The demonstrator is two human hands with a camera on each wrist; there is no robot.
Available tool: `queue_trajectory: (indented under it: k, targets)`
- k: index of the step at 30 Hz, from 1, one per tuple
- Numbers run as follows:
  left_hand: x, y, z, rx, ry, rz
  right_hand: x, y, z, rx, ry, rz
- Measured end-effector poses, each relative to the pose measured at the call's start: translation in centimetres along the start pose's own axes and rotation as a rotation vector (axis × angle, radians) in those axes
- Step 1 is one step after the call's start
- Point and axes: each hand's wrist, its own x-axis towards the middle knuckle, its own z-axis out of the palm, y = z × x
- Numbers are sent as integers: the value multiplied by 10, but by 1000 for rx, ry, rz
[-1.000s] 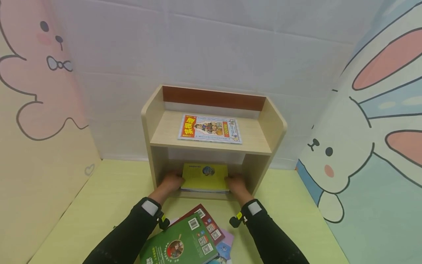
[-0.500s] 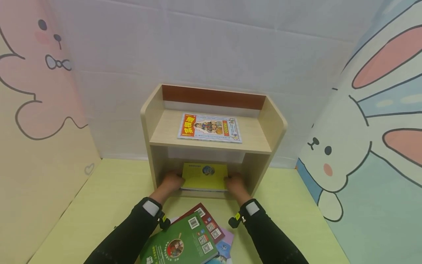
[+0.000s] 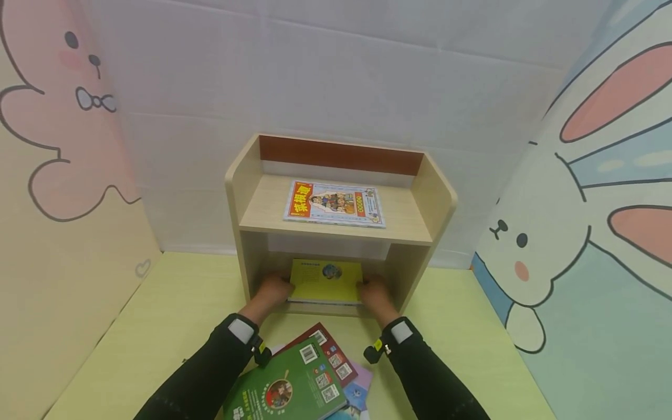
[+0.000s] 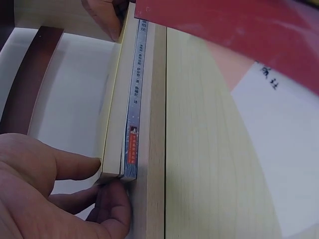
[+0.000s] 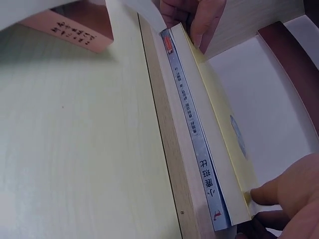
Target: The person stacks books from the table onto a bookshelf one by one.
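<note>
A yellow-covered book (image 3: 326,286) lies flat on the lower shelf of a small wooden bookshelf (image 3: 336,234). Beneath it is a book with a blue spine (image 5: 192,122), its spine facing out along the shelf's front. My left hand (image 3: 274,290) grips the left end of this pair, thumb on the yellow cover's edge and fingers curled against the short side, as the left wrist view shows. At the opposite end my right hand (image 3: 377,294) does the same, its thumb at the yellow cover's corner in the right wrist view and its other fingers partly hidden.
On the upper shelf lies a picture book (image 3: 334,204). In front of the bookshelf, a green book (image 3: 289,382) overlaps a dark red book (image 3: 336,356) and a purple-blue one (image 3: 358,389) on the pale tabletop (image 3: 451,350). Printed walls flank both sides.
</note>
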Motion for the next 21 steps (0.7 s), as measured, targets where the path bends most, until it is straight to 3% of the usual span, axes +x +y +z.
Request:
queue_trajectory:
  k: [5, 11, 14, 15, 16, 18, 21]
  targets:
    - [-12, -6, -9, 31, 16, 35, -12, -7, -8, 29, -3, -6]
    - [-43, -15, -30, 29, -23, 113, -42, -29, -30, 56, -11, -35]
    - [-66, -19, -39, 2, -72, 90, -63, -38, -39, 65, -29, -120]
    - [-76, -20, -42, 3, -84, 78, -65, -29, -39, 86, -20, -203]
    - [-85, -21, -45, 4, -96, 62, -73, -31, -40, 98, -27, -227]
    - [-105, -24, -53, 6, -125, 27, -89, -36, -43, 110, -68, -259]
    - [-132, -36, -63, 52, -131, -37, -115, -45, -46, 100, -153, -221]
